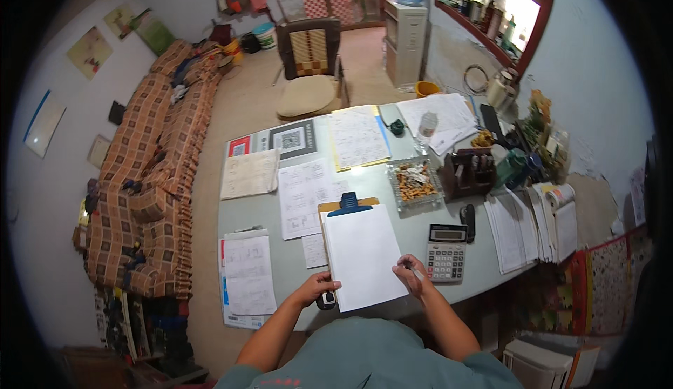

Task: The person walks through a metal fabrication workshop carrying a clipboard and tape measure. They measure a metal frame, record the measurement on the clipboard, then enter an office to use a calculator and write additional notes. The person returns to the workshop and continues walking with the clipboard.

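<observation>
A clipboard (369,202) with a blue clip (349,204) lies tilted slightly on the desk in front of me, bearing blank white paper (366,256). My left hand (317,289) is closed on its lower left edge, thumb on top of the sheet. Close under that hand is a small black object (326,300) with a pale face, its kind unclear. My right hand (413,275) is closed at the paper's lower right edge, around a slim, greyish thing that looks like a pen (409,265). Right of this hand lies a grey calculator (446,257).
Printed sheets (247,274) and drawings cover the left of the glass-topped desk (291,254). A glass ashtray (402,209) full of cigarette butts, a brown organiser (468,173) and standing papers (515,231) are on the right. Beyond are a chair (308,96) and a covered sofa (151,171).
</observation>
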